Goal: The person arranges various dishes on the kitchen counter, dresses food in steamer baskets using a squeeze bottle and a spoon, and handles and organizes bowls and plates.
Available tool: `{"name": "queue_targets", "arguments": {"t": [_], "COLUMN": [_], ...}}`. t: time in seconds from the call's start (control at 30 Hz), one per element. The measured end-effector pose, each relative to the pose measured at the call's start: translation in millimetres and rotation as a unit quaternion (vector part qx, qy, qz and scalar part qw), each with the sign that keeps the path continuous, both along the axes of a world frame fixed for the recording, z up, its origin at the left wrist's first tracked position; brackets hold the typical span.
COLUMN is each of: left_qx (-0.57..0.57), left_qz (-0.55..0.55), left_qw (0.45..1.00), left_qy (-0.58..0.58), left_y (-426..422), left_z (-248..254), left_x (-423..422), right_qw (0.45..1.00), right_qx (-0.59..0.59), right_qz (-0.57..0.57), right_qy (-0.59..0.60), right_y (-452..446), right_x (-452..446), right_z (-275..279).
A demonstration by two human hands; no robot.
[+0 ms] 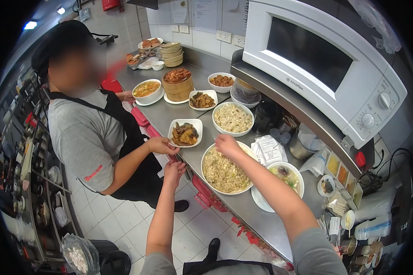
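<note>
My right hand (pixel 228 145) is over the upper rim of a large white bowl of fried rice (pixel 222 174), its fingers drawn together. Anything between those fingertips is hidden. Beside the counter edge, my left hand (pixel 173 173) hangs with loosely bent fingers apart and nothing visible in it. Just above it, a co-worker's hand (pixel 163 145) grips the corner of a square white dish of browned food (pixel 185 133). A second bowl of rice (pixel 233 118) stands behind the large one. To the right is a bowl of soup (pixel 285 178) on a plate.
A co-worker (pixel 89 123) stands at the left. Along the counter (pixel 170 114) are a bamboo steamer (pixel 178 87), an orange soup bowl (pixel 147 90) and smaller dishes. Paper slips (pixel 270 150) lie near the soup. A microwave (pixel 326 59) sits on a raised shelf.
</note>
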State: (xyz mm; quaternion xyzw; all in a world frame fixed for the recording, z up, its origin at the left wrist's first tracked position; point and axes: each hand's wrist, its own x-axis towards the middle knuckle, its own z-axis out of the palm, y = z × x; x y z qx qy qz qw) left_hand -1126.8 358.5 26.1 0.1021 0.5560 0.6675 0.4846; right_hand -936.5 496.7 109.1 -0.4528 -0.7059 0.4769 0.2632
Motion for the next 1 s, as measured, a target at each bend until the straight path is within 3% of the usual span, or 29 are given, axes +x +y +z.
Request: {"name": "queue_targets", "arguments": {"t": [0.03,0.1,0.2,0.33,0.47,0.63,0.7,0.77,0.83,0.87,1.0], "left_qx": [-0.013,-0.029,-0.043,-0.038,0.007,-0.021,-0.037,-0.035,-0.011,-0.017,-0.028], "left_qz": [-0.035,-0.114,-0.193,-0.234,-0.192,-0.122,-0.127,-0.124,-0.111,-0.098,-0.093], "left_qw": [0.999,0.991,0.974,0.952,0.935,0.901,0.901,0.926,0.965,0.969,0.978], "left_qy": [0.018,0.059,0.113,0.195,0.298,0.416,0.413,0.355,0.237,0.225,0.187], "left_y": [-7,-21,-43,-45,-23,37,73,115,166,192,283], "left_z": [5,15,38,60,73,62,45,31,24,18,-5], "left_x": [-4,-13,-23,-39,-51,-80,-92,-94,-85,-84,-84], "right_qw": [0.982,0.978,0.973,0.989,0.996,0.985,0.998,0.999,0.996,0.984,0.987], "right_qx": [0.132,0.067,-0.018,-0.106,0.003,0.157,0.047,0.027,0.083,0.171,0.075], "right_qz": [-0.011,-0.036,0.007,-0.051,0.024,-0.015,-0.015,0.002,0.007,0.03,-0.045], "right_qy": [-0.131,-0.193,-0.229,-0.086,-0.091,-0.073,-0.038,0.018,-0.041,-0.041,-0.138], "right_y": [18,31,77,71,71,71,59,55,34,39,-37], "right_x": [-21,-46,-72,-82,-79,-57,-26,14,63,95,201], "right_z": [-9,-3,-44,-39,-42,-17,20,33,64,51,115]}}
